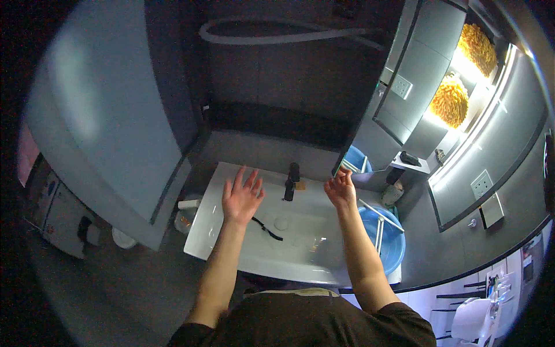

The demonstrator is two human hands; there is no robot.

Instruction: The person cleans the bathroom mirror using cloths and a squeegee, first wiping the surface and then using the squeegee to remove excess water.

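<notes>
My left hand [241, 199] hangs over the left part of a white washbasin [199, 243], palm up with its fingers spread, holding nothing. My right hand [341, 191] is raised at the basin's right side, its bent fingers at the lower corner of a mirror panel [399, 98]. It appears to grip that corner, though the fingertips are partly hidden. Between the hands stands a black faucet [289, 188]. A thin black strip-like object [267, 229] lies in the basin near the round drain [281, 224].
A blue tub [395, 248] with white rods sits beside my right forearm. A small shelf [413, 162] holds a dark object. A white cup-like item [188, 204] stands left of the washbasin. A large pale door-like panel [110, 115] rises at the left. A wall socket [481, 184] is at the right.
</notes>
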